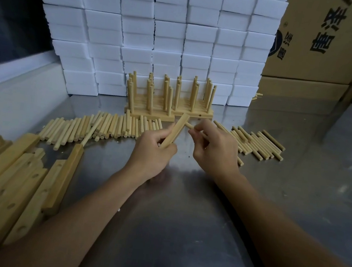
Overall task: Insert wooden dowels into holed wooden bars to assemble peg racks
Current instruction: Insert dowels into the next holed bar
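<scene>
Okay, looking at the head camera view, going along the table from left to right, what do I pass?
Pile of holed bars → loose dowels → left hand gripping a bar → right hand pinching a dowel → more dowels.

A small factory or packing workshop: a steel worktable (pixel 183 211) carries loose dowels (pixel 105 125) in rows, holed wooden bars (pixel 11 180) piled at its left edge, finished peg racks (pixel 170 102), stacked white foam blocks (pixel 156 32) and printed cardboard cartons (pixel 324 40) behind
</scene>
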